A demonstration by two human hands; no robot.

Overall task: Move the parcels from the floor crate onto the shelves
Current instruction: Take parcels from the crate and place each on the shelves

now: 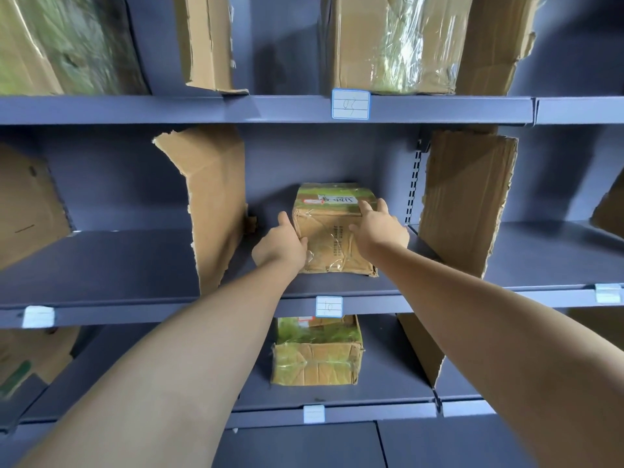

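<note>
A taped cardboard parcel (332, 238) with a green band and a white label sits on the middle shelf (341, 285) of a blue-grey rack. My left hand (278, 244) is against its left side, thumb up along the edge and fingers curled at the lower corner. My right hand (380, 224) lies on its right top edge with the fingers stretched forward over the label. A second taped parcel (317, 352) stands on the shelf below. The floor crate is out of view.
Torn cardboard dividers stand left (212, 204) and right (466, 197) of the parcel's bay. The top shelf (236, 109) carries larger wrapped boxes (395, 42). Paper tags marked "03" (350, 104) and "10" (329, 306) hang on the shelf lips.
</note>
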